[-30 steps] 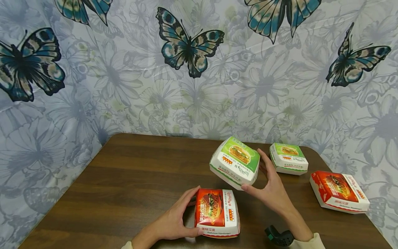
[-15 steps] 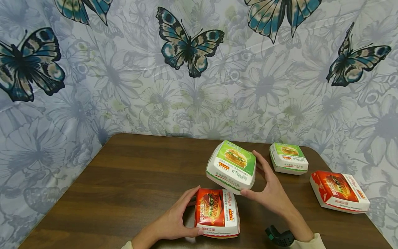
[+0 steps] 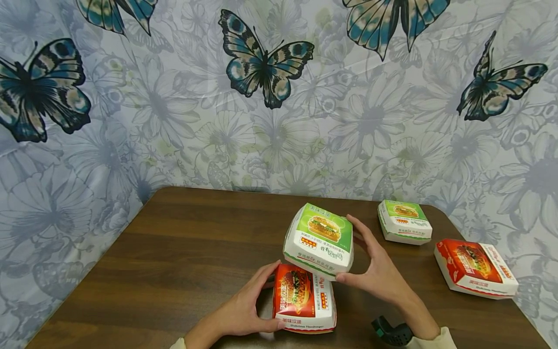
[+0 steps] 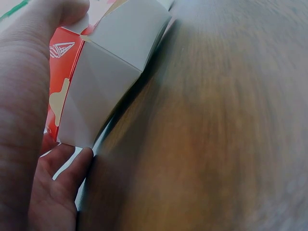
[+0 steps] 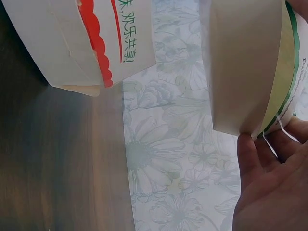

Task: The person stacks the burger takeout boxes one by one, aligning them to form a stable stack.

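My left hand [image 3: 241,308] grips the left side of a red-and-white hamburger box [image 3: 301,298] on the table, thumb at the near corner and fingers behind. The left wrist view shows the box's plain white side [image 4: 103,94] close to the wood. In my right hand [image 3: 381,274] is a green-and-white hamburger box [image 3: 320,240], held by its right side between thumb and fingers. It is tilted and overlaps the red box's back edge in the head view. From the right wrist, the green box's pale side [image 5: 245,67] shows apart from the red box.
Another green hamburger box [image 3: 405,222] stands at the back right of the brown table [image 3: 174,252]. A second red hamburger box [image 3: 476,269] lies at the right edge. A dark wrist device [image 3: 391,332] is by the right sleeve. Butterfly-patterned cloth [image 3: 279,145] hangs behind.
My right hand has brought the green box leftward and toward me, lower over the red box's back edge. The left hand and its red box have stayed in place.
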The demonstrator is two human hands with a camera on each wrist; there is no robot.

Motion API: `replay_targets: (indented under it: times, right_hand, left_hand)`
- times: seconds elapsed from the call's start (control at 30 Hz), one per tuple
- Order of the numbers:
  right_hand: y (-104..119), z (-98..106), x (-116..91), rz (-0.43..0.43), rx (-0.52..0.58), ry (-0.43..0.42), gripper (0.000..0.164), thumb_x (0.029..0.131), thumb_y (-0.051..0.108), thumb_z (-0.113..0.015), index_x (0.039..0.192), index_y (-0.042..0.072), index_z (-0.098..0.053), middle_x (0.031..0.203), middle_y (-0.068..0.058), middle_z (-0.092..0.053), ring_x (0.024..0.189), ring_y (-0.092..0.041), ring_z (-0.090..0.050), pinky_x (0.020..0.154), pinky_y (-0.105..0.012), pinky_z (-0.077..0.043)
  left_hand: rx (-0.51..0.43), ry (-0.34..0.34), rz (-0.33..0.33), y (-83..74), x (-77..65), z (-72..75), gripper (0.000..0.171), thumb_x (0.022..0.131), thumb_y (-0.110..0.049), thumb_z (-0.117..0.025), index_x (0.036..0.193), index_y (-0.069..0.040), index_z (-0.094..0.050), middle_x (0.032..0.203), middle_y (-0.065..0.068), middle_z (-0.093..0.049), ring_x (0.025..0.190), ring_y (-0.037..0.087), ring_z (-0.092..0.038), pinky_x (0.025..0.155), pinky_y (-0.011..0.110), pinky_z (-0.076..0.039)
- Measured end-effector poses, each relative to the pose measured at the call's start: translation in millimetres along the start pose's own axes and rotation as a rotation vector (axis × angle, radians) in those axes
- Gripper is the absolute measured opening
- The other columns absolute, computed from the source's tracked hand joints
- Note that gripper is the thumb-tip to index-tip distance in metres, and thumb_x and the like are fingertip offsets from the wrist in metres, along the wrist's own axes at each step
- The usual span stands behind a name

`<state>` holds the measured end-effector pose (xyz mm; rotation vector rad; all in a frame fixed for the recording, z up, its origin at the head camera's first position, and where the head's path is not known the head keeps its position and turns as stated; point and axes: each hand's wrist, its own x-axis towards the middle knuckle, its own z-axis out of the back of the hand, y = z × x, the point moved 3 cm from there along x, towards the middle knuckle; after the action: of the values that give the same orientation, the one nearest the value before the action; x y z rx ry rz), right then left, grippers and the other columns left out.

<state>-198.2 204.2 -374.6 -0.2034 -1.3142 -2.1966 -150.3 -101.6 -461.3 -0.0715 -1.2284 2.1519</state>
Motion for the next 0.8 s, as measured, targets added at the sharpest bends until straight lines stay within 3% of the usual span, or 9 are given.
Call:
replay_targets:
  times: [0.1,0.3,0.5,0.8]
  right_hand:
    - [1.2,-0.9,0.1,0.004,-0.002,0.014,0.12,0.069,0.008,-0.093,0.164,0.032,-0.022,0.165,-0.005,-0.032,0.141,-0.02,-0.045,0.11,-0.013,-0.035]
    - [1.3,-2.3,0.4,0.023,-0.003,0.038,0.121,0.068,0.011,-0.094,0.164,0.03,-0.023,0.164,-0.004,-0.034,0.141,-0.017,-0.045,0.113,-0.017,-0.037]
    - [3.7,-4.0,0.2,0.032,0.001,0.062,0.12,0.068,0.012,-0.095,0.164,0.027,-0.023,0.164,-0.006,-0.034,0.141,-0.02,-0.045,0.112,-0.014,-0.035]
    - [6.0,-5.8,-1.2,0.037,-0.002,0.097,0.121,0.067,0.015,-0.096,0.164,0.025,-0.024,0.164,-0.006,-0.034,0.141,-0.009,-0.044,0.112,-0.014,-0.035]
  left_hand:
    - [-0.011,0.002,-0.003,-0.5,0.3,0.4,0.107,0.084,-0.045,-0.085,0.164,-0.023,-0.017,0.161,-0.001,-0.032,0.139,0.019,-0.05,0.117,0.041,-0.04]
    - [-0.033,0.007,0.006,-1.1,1.0,0.5,0.107,0.083,-0.045,-0.085,0.164,-0.027,-0.017,0.161,-0.002,-0.031,0.139,0.019,-0.05,0.118,0.04,-0.04]
    - [-0.047,0.013,0.032,-0.9,0.5,0.6,0.105,0.083,-0.045,-0.085,0.163,-0.029,-0.019,0.161,-0.003,-0.032,0.139,0.019,-0.05,0.118,0.04,-0.04]
    - [-0.041,0.009,0.014,0.2,0.4,0.1,0.102,0.085,-0.044,-0.084,0.162,-0.027,-0.02,0.159,-0.001,-0.034,0.138,0.021,-0.051,0.117,0.04,-0.041]
